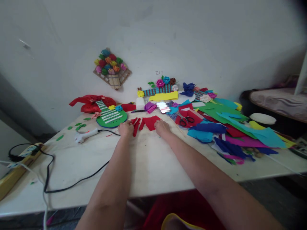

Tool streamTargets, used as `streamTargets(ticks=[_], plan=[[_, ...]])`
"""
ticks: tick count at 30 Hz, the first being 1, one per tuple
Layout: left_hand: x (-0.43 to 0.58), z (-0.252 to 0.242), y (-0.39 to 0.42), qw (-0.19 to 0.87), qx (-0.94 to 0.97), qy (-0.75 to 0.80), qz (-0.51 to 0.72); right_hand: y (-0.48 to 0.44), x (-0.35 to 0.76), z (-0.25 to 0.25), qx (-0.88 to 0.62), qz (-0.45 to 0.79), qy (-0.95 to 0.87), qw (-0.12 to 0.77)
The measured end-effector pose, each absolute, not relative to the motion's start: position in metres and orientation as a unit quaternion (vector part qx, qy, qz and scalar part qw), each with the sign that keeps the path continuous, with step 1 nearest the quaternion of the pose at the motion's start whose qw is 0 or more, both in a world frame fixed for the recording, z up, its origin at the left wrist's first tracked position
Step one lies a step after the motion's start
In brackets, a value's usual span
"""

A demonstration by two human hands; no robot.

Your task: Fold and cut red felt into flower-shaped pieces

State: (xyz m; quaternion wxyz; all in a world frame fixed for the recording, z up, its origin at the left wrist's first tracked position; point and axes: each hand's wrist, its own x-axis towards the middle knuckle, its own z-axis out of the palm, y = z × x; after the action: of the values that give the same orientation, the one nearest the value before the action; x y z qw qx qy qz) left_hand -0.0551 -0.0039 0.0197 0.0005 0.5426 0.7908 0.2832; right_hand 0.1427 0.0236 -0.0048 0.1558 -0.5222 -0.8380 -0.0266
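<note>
Two narrow red paper strips lie on the white table beside a wider red paper piece. My left hand is closed at the left edge of the strips, its fingertips partly hidden. The right edge of the wider piece is pinched under the fingers of my right hand. Left of my left hand is a white glue gun with a black cord. Behind it lies a green guitar-shaped craft piece with white strips and small paper flowers.
Black-handled scissors rest on red paper at the right, by a heap of coloured paper. A yellow power strip and cords occupy the left side. A flower craft hangs on the wall. Green paper leaves lie scattered.
</note>
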Motion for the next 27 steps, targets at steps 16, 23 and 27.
streamTargets(ticks=[16, 23, 27], plan=[[-0.021, 0.026, -0.006, -0.066, 0.602, 0.724, 0.330, 0.003, 0.135, 0.009, -0.552, -0.066, -0.825, 0.103], [0.000, 0.023, -0.009, -0.025, 0.646, 0.693, 0.318, 0.008, 0.139, 0.009, -0.558, -0.065, -0.821, 0.100], [-0.015, 0.015, 0.003, 0.081, 0.574, 0.701, 0.415, 0.013, 0.145, 0.008, -0.594, -0.033, -0.791, 0.143]])
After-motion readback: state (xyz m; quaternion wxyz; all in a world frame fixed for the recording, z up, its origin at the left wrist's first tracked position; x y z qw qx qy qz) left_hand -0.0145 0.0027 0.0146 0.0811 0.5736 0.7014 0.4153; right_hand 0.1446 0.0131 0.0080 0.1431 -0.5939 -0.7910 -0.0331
